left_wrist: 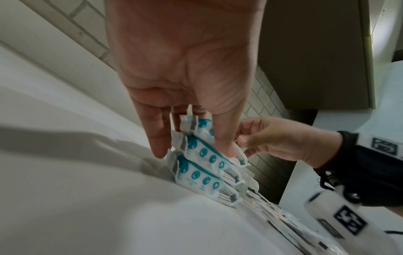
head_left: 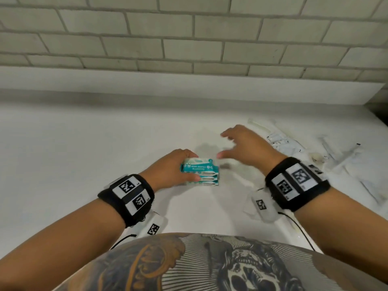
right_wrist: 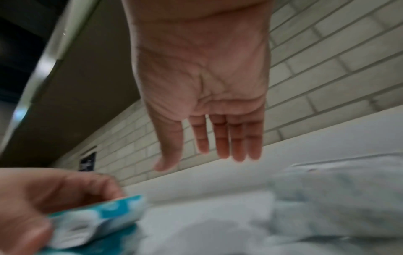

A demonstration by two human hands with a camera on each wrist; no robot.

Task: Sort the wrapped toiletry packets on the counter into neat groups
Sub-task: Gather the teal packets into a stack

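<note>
Both forearms reached fwd over the counter, each w/ a black wrist band (head_left: 126,199) carrying square markers. Left hand (head_left: 172,170) sat low, palm down, thumb on the near side and fingers on the far side pinching the teal wipe packets (head_left: 199,172), thumb tip pressed on one packet's end in the left wrist view. Right hand (head_left: 249,147) hovered just right of that stack, apart from it, palm down w/ fingers (right_wrist: 237,138) straight and close together, thumb spread off to the side, holding nothing.
</note>
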